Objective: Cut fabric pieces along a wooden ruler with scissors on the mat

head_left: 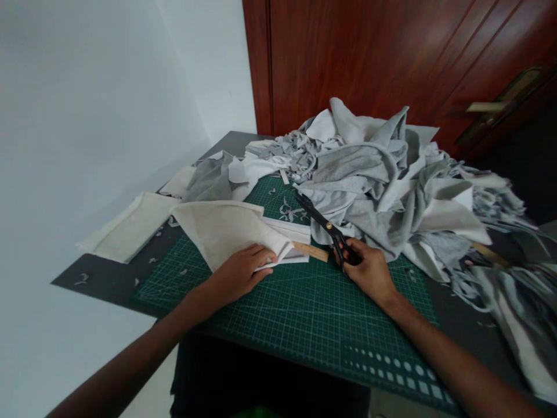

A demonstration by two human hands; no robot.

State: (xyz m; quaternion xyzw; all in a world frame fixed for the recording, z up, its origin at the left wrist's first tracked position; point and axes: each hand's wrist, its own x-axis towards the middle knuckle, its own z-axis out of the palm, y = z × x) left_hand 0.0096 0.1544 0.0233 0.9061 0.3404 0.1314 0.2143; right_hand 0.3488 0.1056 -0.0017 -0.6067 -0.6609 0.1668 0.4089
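Between the thumb and fingers of my left hand (246, 267) is the edge of a cream fabric piece (226, 223), partly lifted and folded over. Under it lie white fabric strips (289, 228) and a flat wooden ruler (314, 251), whose end sticks out to the right. My right hand (369, 270) has its fingers through the handles of black scissors (324, 220). Their blades point up and left, away from my body, over the green cutting mat (296, 307). The scissors' tips lie close to the grey fabric heap.
A large heap of grey and white fabric (365, 168) covers the table's back right. More fabric pieces (209, 180) lie at the back left, with a cream folded piece (130, 226) near the left edge. Small scraps (289, 209) dot the mat. A wall and a brown door (369, 58) stand behind.
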